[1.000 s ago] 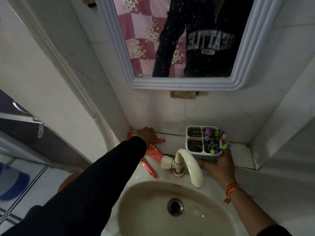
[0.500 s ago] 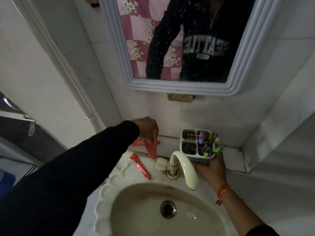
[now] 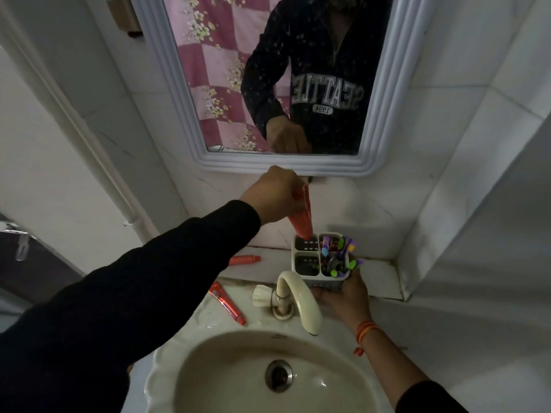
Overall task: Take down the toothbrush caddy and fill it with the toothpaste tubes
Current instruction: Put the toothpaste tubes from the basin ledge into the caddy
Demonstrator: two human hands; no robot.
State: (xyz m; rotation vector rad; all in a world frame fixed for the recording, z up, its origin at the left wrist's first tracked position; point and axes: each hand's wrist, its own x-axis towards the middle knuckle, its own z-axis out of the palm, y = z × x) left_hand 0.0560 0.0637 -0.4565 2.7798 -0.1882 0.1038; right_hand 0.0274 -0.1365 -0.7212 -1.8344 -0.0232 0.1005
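Note:
The white four-compartment toothbrush caddy [image 3: 307,280] stands on the ledge behind the tap, with my right hand [image 3: 343,296] gripping its front and underside. Its two right compartments hold several colourful toothbrushes [image 3: 338,254]. My left hand [image 3: 275,198] holds an orange-red toothpaste tube [image 3: 302,225] upright, its lower end dipping into the caddy's back left compartment. A second red tube [image 3: 244,259] lies on the ledge to the left. A third red tube [image 3: 228,304] lies on the basin rim left of the tap.
A cream swan-neck tap [image 3: 298,299] stands just in front of the caddy. Below it is the basin [image 3: 268,380] with its drain. A framed mirror [image 3: 298,84] hangs right above my left hand. A tiled wall corner closes in on the right.
My left hand has lifted one tube off the ledge, swung it right and turned it upright over the caddy's back left compartment. My right hand stays on the caddy.

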